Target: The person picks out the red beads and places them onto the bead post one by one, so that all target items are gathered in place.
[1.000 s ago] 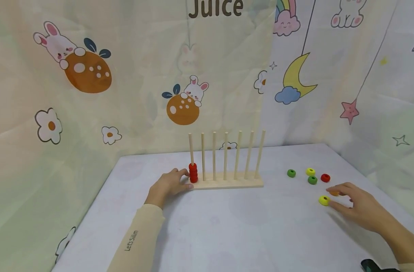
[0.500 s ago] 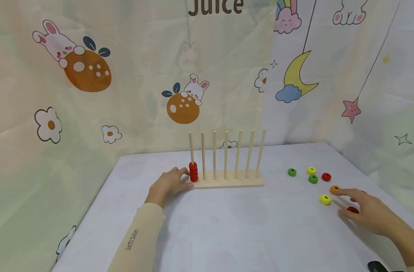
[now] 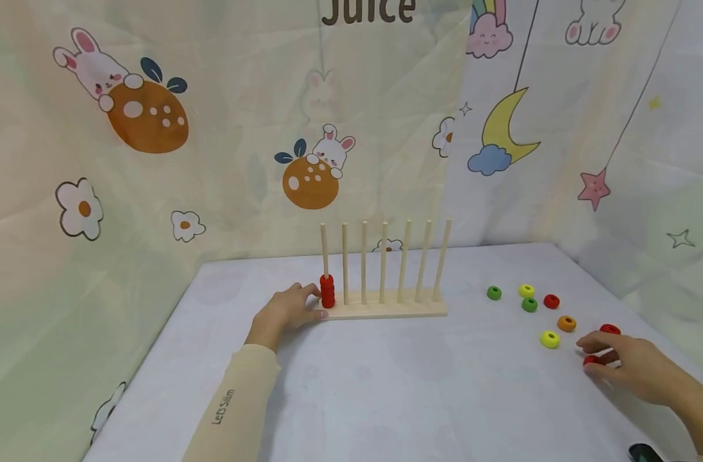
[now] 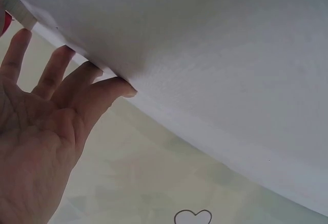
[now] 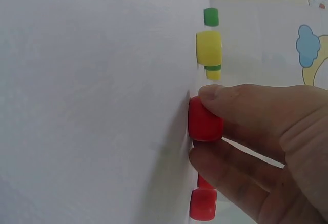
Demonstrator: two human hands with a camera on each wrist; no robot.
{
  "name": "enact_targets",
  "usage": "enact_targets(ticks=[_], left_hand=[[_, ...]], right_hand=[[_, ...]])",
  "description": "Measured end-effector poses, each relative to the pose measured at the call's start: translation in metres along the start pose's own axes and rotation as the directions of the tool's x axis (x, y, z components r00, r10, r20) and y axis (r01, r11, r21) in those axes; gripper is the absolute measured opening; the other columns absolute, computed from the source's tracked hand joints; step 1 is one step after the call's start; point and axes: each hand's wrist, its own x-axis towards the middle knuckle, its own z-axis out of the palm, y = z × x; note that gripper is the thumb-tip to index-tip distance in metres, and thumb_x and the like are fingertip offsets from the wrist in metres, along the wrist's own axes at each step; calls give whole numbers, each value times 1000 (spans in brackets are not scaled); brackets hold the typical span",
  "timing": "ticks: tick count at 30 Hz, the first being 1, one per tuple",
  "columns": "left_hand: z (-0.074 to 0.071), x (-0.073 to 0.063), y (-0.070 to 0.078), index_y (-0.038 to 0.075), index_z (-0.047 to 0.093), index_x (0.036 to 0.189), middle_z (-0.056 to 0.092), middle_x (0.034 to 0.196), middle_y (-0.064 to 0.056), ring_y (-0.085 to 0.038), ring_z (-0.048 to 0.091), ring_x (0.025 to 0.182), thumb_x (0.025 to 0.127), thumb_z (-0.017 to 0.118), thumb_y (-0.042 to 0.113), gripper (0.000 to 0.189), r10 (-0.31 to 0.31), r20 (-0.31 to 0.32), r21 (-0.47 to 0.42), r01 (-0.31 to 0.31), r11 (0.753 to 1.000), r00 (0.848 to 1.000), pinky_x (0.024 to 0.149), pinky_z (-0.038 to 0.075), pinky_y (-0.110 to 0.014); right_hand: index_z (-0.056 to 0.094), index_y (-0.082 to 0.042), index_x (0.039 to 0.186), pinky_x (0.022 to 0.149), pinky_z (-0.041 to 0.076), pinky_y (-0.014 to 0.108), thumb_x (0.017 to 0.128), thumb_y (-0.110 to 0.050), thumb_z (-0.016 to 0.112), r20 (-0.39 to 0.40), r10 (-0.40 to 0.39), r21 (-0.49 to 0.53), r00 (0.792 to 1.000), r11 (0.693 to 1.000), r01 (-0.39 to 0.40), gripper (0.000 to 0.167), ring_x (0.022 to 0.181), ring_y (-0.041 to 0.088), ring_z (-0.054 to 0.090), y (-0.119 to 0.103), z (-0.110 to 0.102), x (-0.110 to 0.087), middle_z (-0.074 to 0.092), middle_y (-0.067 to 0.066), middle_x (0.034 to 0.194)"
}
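Note:
A wooden rack [image 3: 380, 312] with a row of upright pegs stands at the back of the table. Several red beads [image 3: 327, 292] are stacked on its leftmost peg. My left hand [image 3: 287, 314] holds the rack's left end, thumb at the front edge, fingers around the side; in the left wrist view the other fingertips rest against the tabletop. At the right, my right hand [image 3: 634, 366] has its thumb and fingers around a red bead [image 5: 206, 120] at the table surface. Another red bead [image 3: 610, 329] lies just beyond that hand's fingers.
Loose beads lie left of and beyond the right hand: an orange bead [image 3: 567, 323], a near yellow bead [image 3: 550, 339], a far yellow bead [image 3: 526, 290], two green beads [image 3: 494, 293] and a red bead [image 3: 551, 301]. A printed cloth [image 3: 224, 128] hangs behind the table.
My right hand has drawn back from the orange and yellow beads to the red bead nearer me, and its fingers have closed in on it. The left hand stays on the rack.

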Motion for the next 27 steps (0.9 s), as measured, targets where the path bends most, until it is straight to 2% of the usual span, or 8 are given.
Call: enact_targets(ticks=[4, 6, 11, 13, 16, 18, 23, 27], left_hand=[[-2, -3, 1, 28, 57, 140, 57, 129, -10, -40, 61, 110, 91, 74, 48, 56, 0, 5, -3, 0, 1000, 1000, 95, 51, -63], [-3, -3, 2, 28, 57, 140, 57, 129, -10, -41, 60, 110, 92, 74, 48, 55, -2, 4, -7, 2, 1000, 1000, 94, 52, -63], [-3, -4, 3, 30, 56, 141, 57, 130, -9, -41, 59, 113, 92, 74, 48, 55, -22, 4, -17, 22, 1000, 1000, 94, 52, -62], [-3, -4, 2, 30, 56, 141, 57, 131, -9, -41, 59, 113, 92, 74, 49, 56, -26, 7, -20, 26, 999, 1000, 94, 52, -62], [-3, -2, 1, 31, 56, 141, 56, 131, -9, -41, 58, 114, 91, 74, 50, 57, -27, 2, -23, 27, 999, 1000, 95, 51, -63], [-3, -1, 0, 31, 56, 142, 56, 131, -9, -42, 58, 115, 91, 74, 51, 57, -26, -2, -25, 26, 999, 1000, 95, 51, -63], [-3, -1, -2, 30, 57, 140, 57, 131, -10, -42, 58, 114, 90, 75, 50, 57, -22, 10, -16, 22, 1000, 1000, 94, 51, -64], [-3, -2, -2, 30, 57, 140, 57, 131, -10, -42, 59, 112, 90, 75, 50, 57, -13, 15, -7, 13, 1000, 1000, 94, 52, -64]], right_hand=[[68, -1, 115, 77, 62, 45, 85, -20, 83, -2, -4, 8, 1000, 1000, 4, 38, 88, 25, 66, 1, 3, -1, 69, 6, 99], [68, -2, 115, 74, 62, 44, 86, -20, 82, -17, -6, 11, 1000, 1000, 7, 37, 86, 25, 66, 0, 1, -1, 69, 7, 99], [67, -2, 117, 64, 58, 28, 91, -19, 77, -66, -35, 15, 997, 999, 36, 33, 80, 21, 66, -8, -5, -1, 68, 14, 105], [65, 0, 122, 60, 55, 24, 95, -23, 74, -47, -29, 53, 998, 998, 32, 36, 77, 18, 64, -13, -7, 0, 68, 15, 107], [62, -1, 128, 59, 56, 26, 101, -29, 67, -15, -12, 115, 1000, 993, 14, 39, 75, 15, 60, -20, -10, 0, 67, 12, 103], [61, -2, 130, 59, 57, 27, 103, -33, 64, -21, -14, 133, 1000, 991, 17, 42, 73, 14, 60, -25, -10, 0, 66, 9, 102], [65, -5, 126, 59, 57, 25, 95, -30, 75, -123, -84, 95, 989, 991, 96, 40, 80, 18, 67, -33, -7, 0, 67, 17, 115], [67, -9, 123, 66, 62, 31, 87, -20, 83, -161, -137, 61, 977, 987, 148, 42, 93, 29, 69, -36, -5, 3, 68, 17, 116]])
